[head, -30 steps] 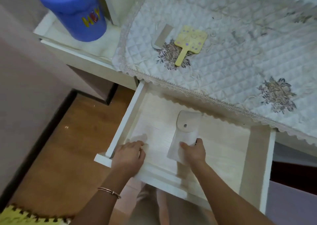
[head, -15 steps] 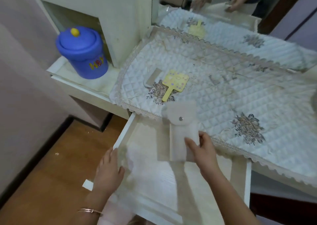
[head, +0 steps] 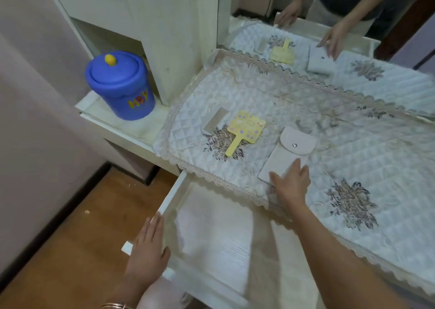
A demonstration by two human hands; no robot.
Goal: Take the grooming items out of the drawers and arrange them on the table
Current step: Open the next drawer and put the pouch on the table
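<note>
Pouch [head: 286,158] is out of the drawer [head: 171,198], now flat on the table [head: 367,148] near its front edge, just right of the yellow mirror [head: 244,131]. Right hand [head: 290,184] presses its near end with straight fingers, probably released (blurry). Left hand [head: 147,254] lies open on the drawer's front-left corner. One more item placed.

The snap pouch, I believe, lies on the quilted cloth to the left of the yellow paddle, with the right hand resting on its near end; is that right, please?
Not quite: in the head view the snap pouch lies on the quilted cloth to the right of the yellow paddle. The right hand does rest on its near end.
</note>
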